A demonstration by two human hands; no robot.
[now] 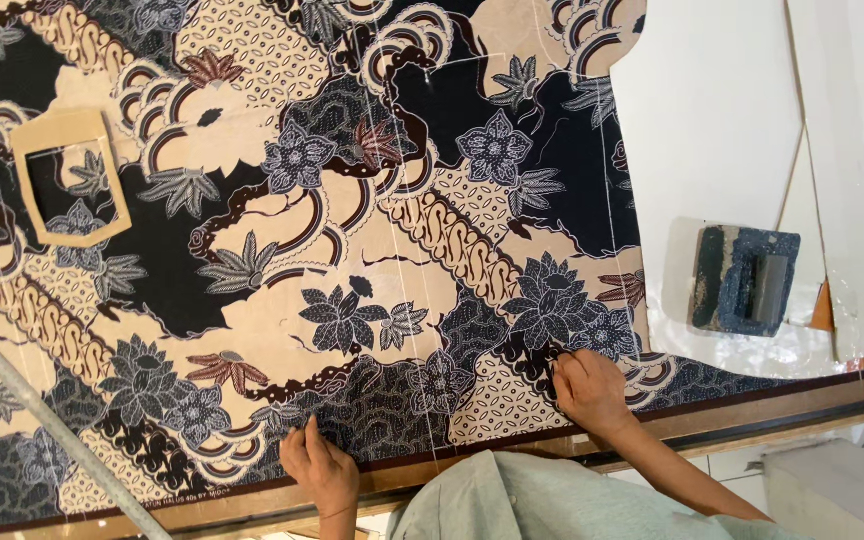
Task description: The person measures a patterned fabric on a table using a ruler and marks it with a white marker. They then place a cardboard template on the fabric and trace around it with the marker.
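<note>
A large batik cloth (282, 250) in black, cream and brown, printed with flowers and leaves, lies spread flat over the table. My left hand (319, 468) rests on the cloth near its front edge, fingers bunched and pinching the fabric. Further right, my right hand (589, 392) is curled with its fingertips gripping the cloth by a dark flower. Thin pale lines run across the cloth between the hands. My grey-green shirt (552, 500) fills the bottom middle.
A square cardboard frame template (27, 190) lies on the cloth at the left. White paper pattern pieces (712, 120) cover the upper right, held by a dark blue-grey weight (747, 280). The wooden table edge (802, 405) runs along the front. A metal bar (52, 430) crosses the lower left.
</note>
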